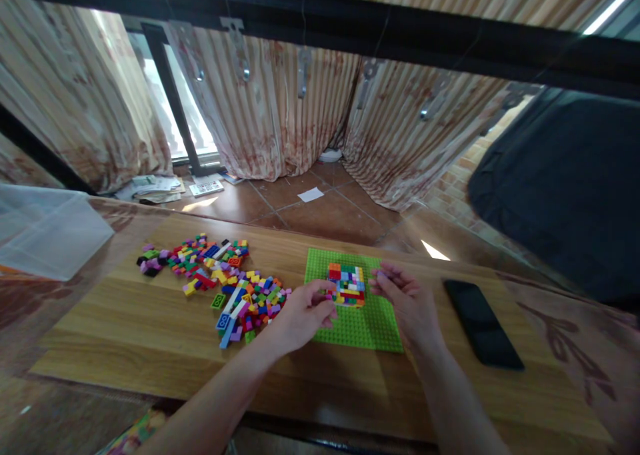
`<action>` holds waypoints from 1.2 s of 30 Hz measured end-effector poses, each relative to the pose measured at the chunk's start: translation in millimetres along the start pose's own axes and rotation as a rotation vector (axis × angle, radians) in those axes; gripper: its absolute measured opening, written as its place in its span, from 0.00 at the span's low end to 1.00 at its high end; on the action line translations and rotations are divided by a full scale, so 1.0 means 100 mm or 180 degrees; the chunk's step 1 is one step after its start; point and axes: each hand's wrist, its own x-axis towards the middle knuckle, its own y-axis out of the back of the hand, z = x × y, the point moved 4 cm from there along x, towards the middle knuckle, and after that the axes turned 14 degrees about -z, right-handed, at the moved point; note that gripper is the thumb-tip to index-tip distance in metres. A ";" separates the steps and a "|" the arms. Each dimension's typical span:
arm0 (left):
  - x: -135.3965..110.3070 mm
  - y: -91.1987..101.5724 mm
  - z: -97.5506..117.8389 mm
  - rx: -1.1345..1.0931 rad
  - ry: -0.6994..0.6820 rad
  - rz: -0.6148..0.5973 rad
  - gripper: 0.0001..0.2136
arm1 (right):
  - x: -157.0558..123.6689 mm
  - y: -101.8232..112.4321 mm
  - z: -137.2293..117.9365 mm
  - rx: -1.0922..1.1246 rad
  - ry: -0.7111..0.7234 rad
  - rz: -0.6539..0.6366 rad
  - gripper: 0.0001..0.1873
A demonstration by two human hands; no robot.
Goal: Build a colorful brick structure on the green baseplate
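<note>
A block of toy building bricks (346, 286) in mixed colours, orange, red, white, blue and yellow, stands on a green studded baseplate (360, 332). My left hand (303, 316) is at the left side of this block, fingers curled and tips close against its edge; what they pinch, if anything, is too small to tell. At the block's right, just apart from it, my right hand (407, 298) hovers over the plate with thumb and fingertips drawn together. A faint purple tint shows at its fingertips, but I cannot make out a brick.
Loose bricks (260, 298) lie in a heap left of the plate on the wooden board (140, 328). A black phone (483, 325) rests at the right. A translucent plastic bin (50, 232) stands far left. Beyond are patterned curtains (280, 115) and a tiled floor (345, 215).
</note>
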 end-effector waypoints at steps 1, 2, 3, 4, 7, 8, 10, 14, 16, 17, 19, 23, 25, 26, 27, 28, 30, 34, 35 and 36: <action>0.00 0.01 0.01 0.0003 -0.0006 0.0027 0.15 | -0.01 -0.04 -0.02 -0.0140 0.0059 -0.0024 0.20; 0.00 0.01 0.02 0.0002 -0.0016 0.0049 0.14 | -0.03 -0.08 -0.04 -0.0264 0.0119 -0.0059 0.19; 0.00 0.01 0.03 0.0000 -0.0027 0.0060 0.14 | -0.04 -0.12 -0.04 -0.0364 0.0172 -0.0116 0.18; 0.00 0.02 0.03 -0.0001 -0.0038 0.0063 0.14 | -0.05 -0.16 -0.04 -0.0439 0.0215 -0.0186 0.16; 0.00 0.03 0.02 -0.0019 -0.0062 0.0064 0.13 | -0.08 -0.22 -0.03 -0.0596 0.0284 -0.0333 0.13; 0.00 0.03 0.02 -0.0029 -0.0065 0.0067 0.13 | -0.08 -0.24 -0.02 -0.0625 0.0280 -0.0343 0.14; 0.00 0.04 0.01 -0.0041 -0.0073 0.0093 0.14 | -0.09 -0.25 -0.01 -0.0616 0.0252 -0.0341 0.15; 0.00 0.05 -0.01 -0.0020 -0.0077 0.0123 0.13 | -0.09 -0.24 -0.01 -0.0514 0.0208 -0.0311 0.15; 0.00 0.06 -0.01 0.0010 -0.0087 0.0124 0.13 | -0.08 -0.19 -0.02 -0.0560 0.0182 -0.0191 0.15; 0.01 0.07 -0.01 0.0032 -0.0099 0.0133 0.13 | -0.07 -0.15 -0.03 -0.0629 0.0171 -0.0109 0.15; 0.01 0.09 -0.01 0.0074 -0.0127 0.0160 0.12 | -0.06 -0.07 -0.06 -0.0832 0.0193 0.0043 0.15; 0.02 0.14 0.00 0.0084 -0.0152 0.0315 0.10 | -0.04 0.02 -0.09 -0.1121 0.0325 0.0166 0.13; 0.02 0.16 0.01 0.0097 -0.0169 0.0384 0.09 | -0.03 0.01 -0.07 -0.1124 0.0331 0.0136 0.13; 0.02 0.16 0.02 0.0104 -0.0186 0.0398 0.09 | -0.04 0.00 -0.06 -0.1127 0.0322 0.0100 0.13; 0.02 0.17 0.02 0.0108 -0.0208 0.0401 0.08 | -0.04 -0.02 -0.05 -0.1143 0.0310 0.0059 0.13; 0.02 0.17 0.03 0.0108 -0.0231 0.0398 0.08 | -0.04 -0.04 -0.05 -0.1173 0.0302 0.0021 0.13; 0.01 0.17 0.04 0.0115 -0.0269 0.0399 0.08 | -0.06 -0.08 -0.05 -0.1254 0.0303 -0.0050 0.13; -0.01 0.17 0.06 0.0202 -0.0260 0.0406 0.07 | -0.09 -0.14 -0.10 -0.1502 0.0390 -0.0139 0.11; -0.01 0.16 0.07 0.0237 -0.0250 0.0408 0.07 | -0.10 -0.16 -0.12 -0.1595 0.0413 -0.0152 0.10; -0.02 0.16 0.08 0.0279 -0.0248 0.0408 0.06 | -0.11 -0.18 -0.13 -0.1685 0.0432 -0.0163 0.10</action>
